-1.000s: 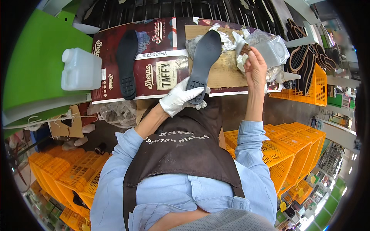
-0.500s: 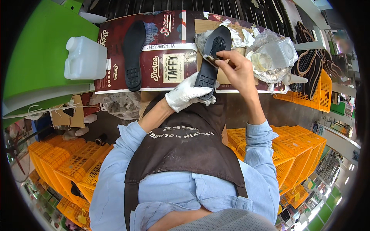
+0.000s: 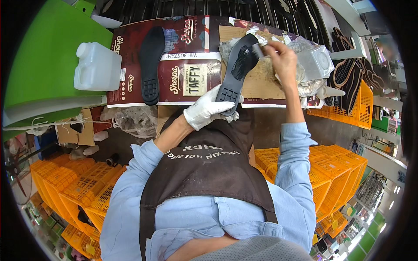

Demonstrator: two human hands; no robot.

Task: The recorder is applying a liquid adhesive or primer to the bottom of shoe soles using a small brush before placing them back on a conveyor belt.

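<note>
My left hand (image 3: 210,107), in a white glove, grips the heel end of a black shoe sole (image 3: 235,71). The sole tilts up and to the right, and a wet, shiny coat covers part of its forefoot. My bare right hand (image 3: 282,61) pinches a small flat brush (image 3: 258,51) at the sole's right edge, near the toe; its bristles are blurred. On the printed cardboard (image 3: 126,98) to the left lies another black sole (image 3: 151,65), with a grid pattern at its heel, seemingly stacked on one more.
A white plastic jug (image 3: 97,67) stands at the left. To the right are a clear plastic container (image 3: 317,62), a white nozzle-tipped bottle (image 3: 329,92) and crumpled plastic. More soles (image 3: 346,74) lie at the far right, above an orange crate (image 3: 363,104). Orange crates (image 3: 335,174) flank me.
My right hand and the brush have moved up and right, from mid-sole toward the toe edge. The wet coat covers more of the forefoot. My left hand has shifted slightly left, still holding the sole.
</note>
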